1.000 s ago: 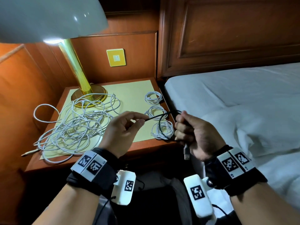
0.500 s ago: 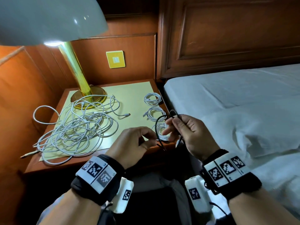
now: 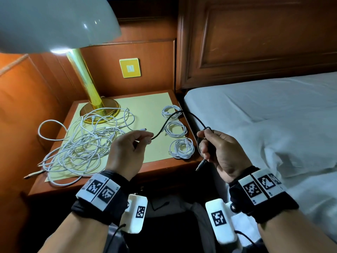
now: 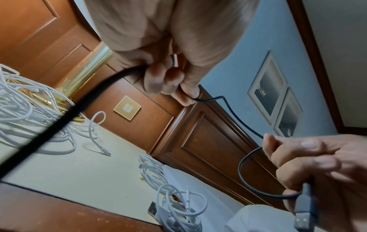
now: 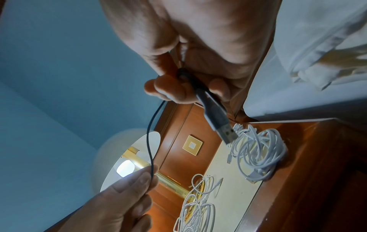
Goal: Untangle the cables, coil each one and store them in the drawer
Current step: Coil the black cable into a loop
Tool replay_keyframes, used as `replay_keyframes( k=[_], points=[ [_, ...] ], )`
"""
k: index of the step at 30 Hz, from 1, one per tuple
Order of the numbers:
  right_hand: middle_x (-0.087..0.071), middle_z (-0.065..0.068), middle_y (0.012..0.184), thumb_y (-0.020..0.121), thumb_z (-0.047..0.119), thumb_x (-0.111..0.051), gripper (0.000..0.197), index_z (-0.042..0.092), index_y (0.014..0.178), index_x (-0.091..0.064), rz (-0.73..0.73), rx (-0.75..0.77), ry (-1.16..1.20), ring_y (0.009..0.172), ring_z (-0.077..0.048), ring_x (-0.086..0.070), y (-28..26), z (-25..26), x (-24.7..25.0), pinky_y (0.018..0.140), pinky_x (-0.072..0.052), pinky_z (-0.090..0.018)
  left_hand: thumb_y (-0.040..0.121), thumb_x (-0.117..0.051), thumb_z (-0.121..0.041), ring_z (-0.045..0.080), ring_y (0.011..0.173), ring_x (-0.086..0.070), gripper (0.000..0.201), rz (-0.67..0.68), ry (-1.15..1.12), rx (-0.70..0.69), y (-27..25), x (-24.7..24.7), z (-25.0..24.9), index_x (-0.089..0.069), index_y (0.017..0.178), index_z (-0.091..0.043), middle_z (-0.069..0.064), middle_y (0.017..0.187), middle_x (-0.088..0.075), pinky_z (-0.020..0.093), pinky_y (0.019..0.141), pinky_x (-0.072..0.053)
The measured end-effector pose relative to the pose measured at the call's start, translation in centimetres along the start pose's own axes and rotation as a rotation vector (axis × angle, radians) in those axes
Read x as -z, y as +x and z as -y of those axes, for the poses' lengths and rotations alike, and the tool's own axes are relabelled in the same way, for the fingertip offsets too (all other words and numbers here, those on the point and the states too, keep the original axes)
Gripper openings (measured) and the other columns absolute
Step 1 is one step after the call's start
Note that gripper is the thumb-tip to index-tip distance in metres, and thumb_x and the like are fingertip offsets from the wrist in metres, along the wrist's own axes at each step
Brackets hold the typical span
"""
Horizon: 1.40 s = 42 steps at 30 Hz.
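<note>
A thin black cable (image 3: 175, 115) arcs between my two hands above the nightstand (image 3: 160, 168). My left hand (image 3: 144, 138) pinches it between thumb and fingers (image 4: 182, 94). My right hand (image 3: 206, 136) grips a loop of it, and its USB plug (image 3: 200, 164) hangs below the fist (image 5: 222, 125). A loose tangle of white cables (image 3: 80, 143) lies on the yellow mat (image 3: 145, 105) at the left. Three coiled white cables (image 3: 176, 128) lie in a row along the mat's right side, one nearest the front edge (image 5: 260, 153). No drawer shows.
A brass lamp (image 3: 85, 84) with a white shade stands at the back left of the nightstand. A bed with white sheets (image 3: 264, 115) lies close on the right. Wooden panelling and a yellow wall plate (image 3: 129, 68) are behind.
My hands have drawn apart, the left moving left and up, pulling a length of black cable out into an arc over the coils.
</note>
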State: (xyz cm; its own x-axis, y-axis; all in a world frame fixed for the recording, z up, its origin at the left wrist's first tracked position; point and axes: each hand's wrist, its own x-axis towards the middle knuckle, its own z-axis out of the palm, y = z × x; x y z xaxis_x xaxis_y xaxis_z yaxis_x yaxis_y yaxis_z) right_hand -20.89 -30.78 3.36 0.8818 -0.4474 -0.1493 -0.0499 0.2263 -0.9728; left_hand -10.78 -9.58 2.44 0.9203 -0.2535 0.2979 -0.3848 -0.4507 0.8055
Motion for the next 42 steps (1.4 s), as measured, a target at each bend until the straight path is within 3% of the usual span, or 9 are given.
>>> replay_keyframes(
  k=[9,13,18,23,27,31,34,39,42],
  points=[
    [-0.059,-0.009,0.060,0.104,0.023,-0.048,0.028,0.008,0.088,-0.065,0.026,0.109,0.025,0.051,-0.020,-0.049,-0.6,0.4,-0.2,0.051,-0.043,-0.022,0.094,-0.065,-0.010,-0.006,0.077,-0.063,0.019,-0.069,0.093,-0.112,0.0,0.5,0.4,-0.077,0.099,-0.024,-0.012,0.075,-0.070,0.001,0.068,-0.041],
    [-0.073,-0.008,0.072,0.105,0.020,-0.047,0.025,0.009,0.094,-0.066,0.018,0.255,-0.171,0.063,-0.019,-0.066,-0.9,-0.1,-0.4,0.060,-0.049,-0.019,0.095,-0.064,-0.009,-0.001,0.073,-0.065,0.021,0.216,0.075,-0.168,-1.4,0.1,-0.8,-0.076,0.095,-0.026,-0.012,0.071,-0.071,0.004,0.066,-0.042],
    [-0.077,-0.002,0.083,0.103,0.019,-0.051,0.019,0.014,0.095,-0.069,0.082,0.369,-0.370,0.081,-0.017,-0.074,-1.2,-1.0,-1.0,0.081,-0.057,-0.032,0.095,-0.062,-0.006,0.010,0.067,-0.064,0.018,0.437,-0.125,-0.167,-2.8,-0.6,-2.5,-0.065,0.092,-0.023,-0.003,0.072,-0.071,0.016,0.069,-0.045],
    [-0.058,0.003,0.056,0.101,0.032,-0.053,0.027,0.019,0.081,-0.066,0.274,0.145,-0.480,0.053,-0.017,-0.057,-1.2,-2.6,-2.0,0.060,-0.048,-0.036,0.094,-0.066,-0.014,0.006,0.055,-0.052,0.012,0.338,-0.223,-0.162,-2.4,-0.9,-2.3,-0.059,0.090,-0.022,-0.001,0.070,-0.068,0.021,0.060,-0.043],
    [-0.035,0.006,0.050,0.104,0.032,-0.048,0.039,0.010,0.072,-0.051,0.347,-0.079,-0.168,0.042,-0.006,-0.029,-1.2,-1.8,-2.6,0.044,-0.028,-0.018,0.086,-0.069,-0.038,0.015,0.059,-0.048,0.019,0.278,-0.222,-0.145,-1.9,-0.6,-1.6,-0.061,0.092,-0.022,0.000,0.074,-0.059,0.024,0.057,-0.041],
    [-0.030,0.005,0.052,0.092,0.043,-0.063,0.040,0.021,0.064,-0.045,0.432,-0.174,0.122,0.045,-0.009,-0.024,-1.6,-0.6,-2.5,0.042,-0.026,-0.017,0.078,-0.078,-0.052,0.010,0.058,-0.049,0.042,0.448,-0.199,-0.020,-2.0,0.0,-1.6,-0.063,0.110,-0.029,-0.006,0.092,-0.061,0.020,0.056,-0.042],
    [-0.028,0.006,0.052,0.093,0.039,-0.061,0.039,0.023,0.062,-0.044,0.438,-0.180,0.212,0.046,-0.009,-0.023,-1.7,-0.7,-2.5,0.044,-0.024,-0.017,0.088,-0.074,-0.036,0.004,0.061,-0.055,0.021,0.565,-0.153,0.025,-2.1,-0.3,-1.8,-0.068,0.105,-0.026,-0.006,0.081,-0.070,0.019,0.060,-0.044],
    [-0.031,0.000,0.057,0.091,0.039,-0.053,0.037,0.016,0.070,-0.033,0.365,-0.191,0.191,0.046,-0.009,-0.027,-1.7,-0.6,-2.9,0.040,-0.025,-0.014,0.098,-0.061,-0.011,-0.002,0.050,-0.045,0.014,0.386,-0.229,0.012,-1.8,-0.9,-1.8,-0.070,0.088,-0.017,-0.013,0.064,-0.064,0.012,0.052,-0.034],
    [-0.030,0.002,0.058,0.100,0.034,-0.046,0.038,0.015,0.070,-0.033,0.306,-0.171,0.202,0.047,-0.008,-0.025,-1.6,-1.0,-3.2,0.040,-0.024,-0.014,0.097,-0.059,-0.006,0.005,0.058,-0.047,0.010,0.433,-0.439,0.091,-2.0,-0.9,-2.3,-0.069,0.099,-0.006,0.008,0.078,-0.068,0.013,0.052,-0.037]
  ],
)
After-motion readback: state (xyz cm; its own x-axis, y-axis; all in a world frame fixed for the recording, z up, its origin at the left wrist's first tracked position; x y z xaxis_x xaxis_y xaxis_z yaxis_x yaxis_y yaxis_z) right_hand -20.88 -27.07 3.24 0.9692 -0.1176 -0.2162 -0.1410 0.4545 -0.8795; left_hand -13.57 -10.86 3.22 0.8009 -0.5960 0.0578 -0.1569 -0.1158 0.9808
